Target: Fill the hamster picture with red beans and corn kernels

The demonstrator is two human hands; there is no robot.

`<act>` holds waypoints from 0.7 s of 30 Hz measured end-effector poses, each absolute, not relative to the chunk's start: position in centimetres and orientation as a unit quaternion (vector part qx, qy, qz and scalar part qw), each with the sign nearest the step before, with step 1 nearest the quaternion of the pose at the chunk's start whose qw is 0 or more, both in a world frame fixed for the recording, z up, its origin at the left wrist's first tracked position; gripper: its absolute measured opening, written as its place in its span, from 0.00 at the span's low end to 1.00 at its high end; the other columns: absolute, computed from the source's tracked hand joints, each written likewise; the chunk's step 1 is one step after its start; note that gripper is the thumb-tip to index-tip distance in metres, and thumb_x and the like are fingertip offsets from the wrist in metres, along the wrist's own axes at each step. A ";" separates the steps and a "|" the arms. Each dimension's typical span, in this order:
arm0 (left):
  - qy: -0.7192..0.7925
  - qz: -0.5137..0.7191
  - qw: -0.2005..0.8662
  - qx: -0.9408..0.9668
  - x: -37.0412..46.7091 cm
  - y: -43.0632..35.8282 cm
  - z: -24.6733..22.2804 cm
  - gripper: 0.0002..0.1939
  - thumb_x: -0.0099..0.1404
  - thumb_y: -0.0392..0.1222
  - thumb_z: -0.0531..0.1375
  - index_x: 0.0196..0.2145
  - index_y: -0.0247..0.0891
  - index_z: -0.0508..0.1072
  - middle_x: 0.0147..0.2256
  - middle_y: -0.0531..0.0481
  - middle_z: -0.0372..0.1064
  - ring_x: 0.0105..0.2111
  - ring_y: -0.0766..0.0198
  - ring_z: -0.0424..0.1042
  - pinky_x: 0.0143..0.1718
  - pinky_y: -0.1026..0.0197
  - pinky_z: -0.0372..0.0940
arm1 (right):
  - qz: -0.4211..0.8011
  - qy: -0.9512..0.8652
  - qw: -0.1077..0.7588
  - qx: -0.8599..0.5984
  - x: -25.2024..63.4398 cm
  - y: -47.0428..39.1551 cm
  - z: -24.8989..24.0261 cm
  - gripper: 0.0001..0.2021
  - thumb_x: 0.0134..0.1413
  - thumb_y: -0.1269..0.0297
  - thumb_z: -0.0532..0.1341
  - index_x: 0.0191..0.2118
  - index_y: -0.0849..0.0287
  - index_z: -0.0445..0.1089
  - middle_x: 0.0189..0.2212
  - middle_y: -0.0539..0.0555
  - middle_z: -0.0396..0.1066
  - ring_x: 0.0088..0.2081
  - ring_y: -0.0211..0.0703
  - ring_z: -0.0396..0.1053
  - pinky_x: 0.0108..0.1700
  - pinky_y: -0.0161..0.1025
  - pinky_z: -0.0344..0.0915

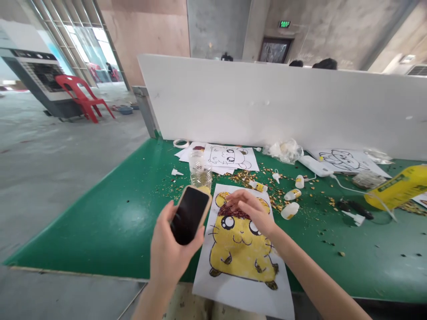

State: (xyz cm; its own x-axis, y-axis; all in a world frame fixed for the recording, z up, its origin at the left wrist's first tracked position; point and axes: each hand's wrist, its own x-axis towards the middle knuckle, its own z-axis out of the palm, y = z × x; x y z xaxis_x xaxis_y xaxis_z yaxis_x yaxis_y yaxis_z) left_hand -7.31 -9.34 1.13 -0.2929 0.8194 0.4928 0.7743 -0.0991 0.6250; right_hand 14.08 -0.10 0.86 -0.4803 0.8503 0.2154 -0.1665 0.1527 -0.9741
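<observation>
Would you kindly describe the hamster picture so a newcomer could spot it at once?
On the green table, at its near edge, partly beneath the right hand, lies a white sheet bearing the hamster picture. Its body is yellow, its crown dark red; the drawings by the white partition are mostly bare outlines.

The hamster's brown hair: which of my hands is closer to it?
Your right. The right hand is over the brown hair; the left hand is off to the left, beside the paper, holding the smartphone.
</observation>
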 end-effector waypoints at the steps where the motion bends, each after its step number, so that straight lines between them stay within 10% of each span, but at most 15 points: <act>1: 0.655 0.456 0.044 0.601 -6.3 -9.5 1.1 0.42 0.53 0.49 0.63 0.59 0.38 0.48 0.49 0.37 0.62 0.48 0.47 0.66 0.45 0.47 0.65 | 0.628 -0.607 0.426 -0.234 13.2 -0.5 1.3 0.22 0.52 0.49 0.59 0.49 0.54 0.62 0.48 0.58 0.66 0.47 0.46 0.66 0.48 0.44 0.64; 4: 0.618 0.470 0.103 0.622 -3.4 -9.6 1.0 0.41 0.54 0.47 0.63 0.59 0.39 0.47 0.50 0.36 0.61 0.49 0.47 0.66 0.45 0.45 0.65 | 0.699 -0.541 0.431 -0.182 10.5 -1.7 2.4 0.39 0.42 0.41 0.62 0.59 0.49 0.52 0.56 0.58 0.60 0.51 0.52 0.64 0.51 0.49 0.63; 8: 0.578 0.480 0.175 0.636 -1.6 -9.7 0.9 0.40 0.57 0.46 0.62 0.60 0.40 0.46 0.56 0.34 0.56 0.54 0.45 0.61 0.50 0.42 0.60 | 0.714 -0.447 0.494 -0.213 8.5 -2.2 2.8 0.30 0.52 0.40 0.52 0.57 0.48 0.52 0.54 0.58 0.63 0.48 0.50 0.68 0.44 0.48 0.68; 12: 0.502 0.551 0.442 0.499 -2.8 -9.8 1.4 0.36 0.62 0.51 0.57 0.61 0.41 0.43 0.53 0.38 0.62 0.51 0.51 0.66 0.49 0.48 0.63 | 0.738 -0.437 0.473 -0.200 9.2 -1.6 3.1 0.32 0.51 0.34 0.46 0.54 0.51 0.58 0.47 0.58 0.68 0.44 0.51 0.70 0.41 0.49 0.69; 16: 0.349 0.449 0.759 0.317 -4.6 -9.8 1.1 0.29 0.68 0.59 0.43 0.54 0.32 0.62 0.48 0.38 0.69 0.49 0.51 0.69 0.49 0.51 0.64 | 0.747 -0.457 0.435 -0.209 9.5 -1.2 3.0 0.39 0.47 0.29 0.40 0.49 0.54 0.64 0.46 0.61 0.69 0.44 0.54 0.70 0.39 0.49 0.68; 21: 0.245 0.364 0.877 0.198 -4.8 -9.8 -0.5 0.31 0.67 0.60 0.43 0.57 0.37 0.61 0.50 0.37 0.68 0.44 0.46 0.72 0.32 0.48 0.71 | 0.764 -0.454 0.427 -0.168 8.9 -0.9 1.6 0.39 0.47 0.29 0.41 0.49 0.55 0.66 0.48 0.61 0.69 0.45 0.54 0.70 0.43 0.49 0.67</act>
State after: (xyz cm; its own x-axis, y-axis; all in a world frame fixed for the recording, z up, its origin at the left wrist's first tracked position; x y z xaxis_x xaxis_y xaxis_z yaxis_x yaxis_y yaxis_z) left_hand -4.85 -9.84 -0.51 0.6156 0.7346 -0.2852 -0.5410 0.6571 0.5249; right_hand 8.88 -0.87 1.56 -0.5790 0.8047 0.1313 -0.4994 -0.2227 -0.8373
